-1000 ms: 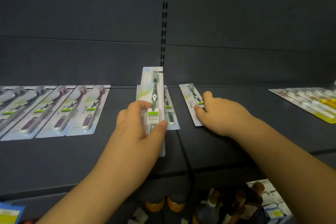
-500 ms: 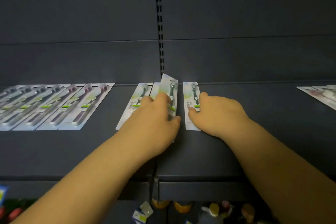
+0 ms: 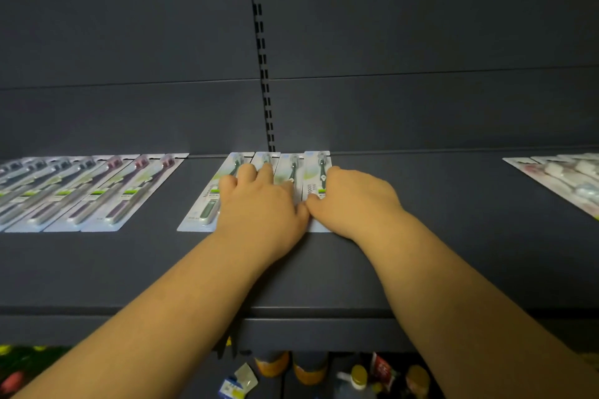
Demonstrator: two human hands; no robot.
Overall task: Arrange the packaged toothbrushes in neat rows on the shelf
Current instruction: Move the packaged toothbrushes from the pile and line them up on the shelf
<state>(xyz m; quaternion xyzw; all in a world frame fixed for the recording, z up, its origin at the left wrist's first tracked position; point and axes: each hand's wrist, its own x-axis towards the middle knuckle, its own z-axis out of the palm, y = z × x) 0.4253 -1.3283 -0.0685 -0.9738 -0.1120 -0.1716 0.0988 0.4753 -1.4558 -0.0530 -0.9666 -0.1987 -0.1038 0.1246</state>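
Observation:
Several green packaged toothbrushes lie side by side at the middle back of the dark shelf, their tops against the back wall. My left hand lies flat on the left and middle packs, fingers spread forward. My right hand rests on the rightmost green pack, thumb against the left hand's thumb. Both hands press down and hide the packs' lower halves.
A row of several pink and grey toothbrush packs lies at the left of the shelf. More packs lie at the far right. Bottles and small goods stand on the level below the shelf's front edge.
The pack held tilted in my left hand now lies flat in the row. The right pack has slid left against the others. Both hands have moved toward the back wall.

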